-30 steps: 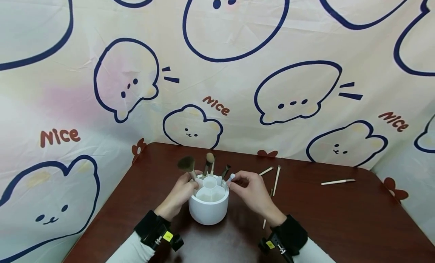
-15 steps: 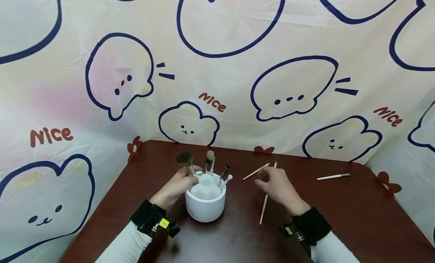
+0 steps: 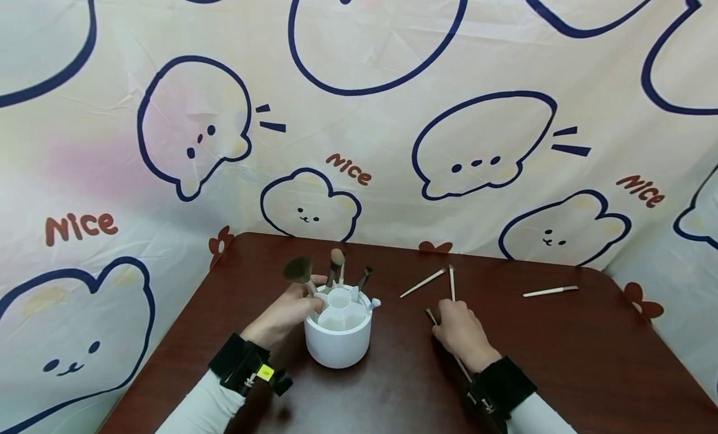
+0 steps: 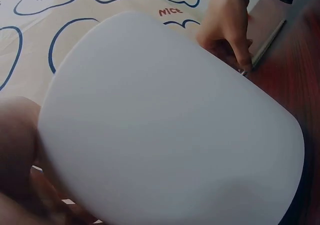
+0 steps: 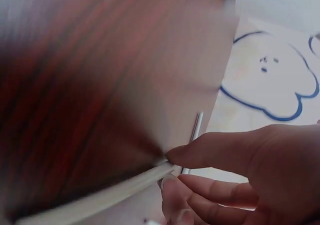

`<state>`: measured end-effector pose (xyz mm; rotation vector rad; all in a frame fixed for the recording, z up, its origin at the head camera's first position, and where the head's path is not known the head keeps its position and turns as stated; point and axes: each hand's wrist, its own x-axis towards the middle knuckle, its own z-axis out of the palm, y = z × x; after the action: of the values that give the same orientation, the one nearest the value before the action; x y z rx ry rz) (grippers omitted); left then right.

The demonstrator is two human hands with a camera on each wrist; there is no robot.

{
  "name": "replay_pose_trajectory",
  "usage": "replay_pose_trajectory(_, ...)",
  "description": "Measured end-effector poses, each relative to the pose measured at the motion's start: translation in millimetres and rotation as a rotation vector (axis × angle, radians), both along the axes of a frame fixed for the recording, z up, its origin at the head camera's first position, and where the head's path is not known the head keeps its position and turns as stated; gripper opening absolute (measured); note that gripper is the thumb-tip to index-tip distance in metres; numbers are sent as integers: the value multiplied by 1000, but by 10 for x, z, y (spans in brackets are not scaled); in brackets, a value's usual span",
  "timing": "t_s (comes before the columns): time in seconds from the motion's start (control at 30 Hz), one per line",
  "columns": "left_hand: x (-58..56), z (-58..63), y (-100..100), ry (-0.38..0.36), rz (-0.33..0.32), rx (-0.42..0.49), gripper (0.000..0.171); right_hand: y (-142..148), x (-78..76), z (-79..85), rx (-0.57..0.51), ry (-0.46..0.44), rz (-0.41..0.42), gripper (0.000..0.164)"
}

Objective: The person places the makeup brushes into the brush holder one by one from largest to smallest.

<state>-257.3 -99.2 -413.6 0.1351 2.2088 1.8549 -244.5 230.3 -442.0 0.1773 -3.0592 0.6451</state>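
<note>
A round white brush holder (image 3: 338,348) with a divided top stands on the table, several makeup brushes upright in it. My left hand (image 3: 285,315) grips its left rim, beside a large fluffy brush (image 3: 299,270); in the left wrist view the holder's smooth wall (image 4: 170,120) fills most of the picture. To the right, my right hand (image 3: 463,335) is down at the tabletop, pinching a thin makeup brush (image 3: 430,317) between thumb and fingers. The right wrist view shows that brush's pale handle (image 5: 100,197) running out from the fingertips.
Beyond my right hand lie two pale-handled brushes, one slanted (image 3: 422,283) and one nearly upright in view (image 3: 452,284). Another brush (image 3: 550,291) lies farther right. A patterned cloth (image 3: 387,141) hangs behind the dark red table (image 3: 589,359).
My right hand has left a light-coloured brush in the holder's right side, moved right and come down onto a brush on the table. My left hand keeps its grip on the holder.
</note>
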Motion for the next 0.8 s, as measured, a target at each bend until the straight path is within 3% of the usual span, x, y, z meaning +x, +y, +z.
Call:
replay_pose_trajectory(0.13,-10,-9,11,4,-13,-10,59,-84,43,92,-28,-21,35,12)
replay_pose_trajectory(0.23,-16,-22,16,-7,-22,-10,59,-112,54,287,-91,0,51,6)
replay_pose_trajectory(0.4,-29,-27,11,-12,-28,-14,56,-172,16,779,-236,198,109,11)
replay_pose_trajectory(0.53,-39,-28,7,-9,-29,-13,53,-298,38,1092,-505,321,162,11)
replay_pose_trajectory(0.67,-48,-45,4,-10,-30,-5,53,-495,115,1244,-752,300,258,14)
replay_pose_trajectory(0.8,-49,-59,7,-15,-46,-3,54,-658,164,1221,-795,229,309,13)
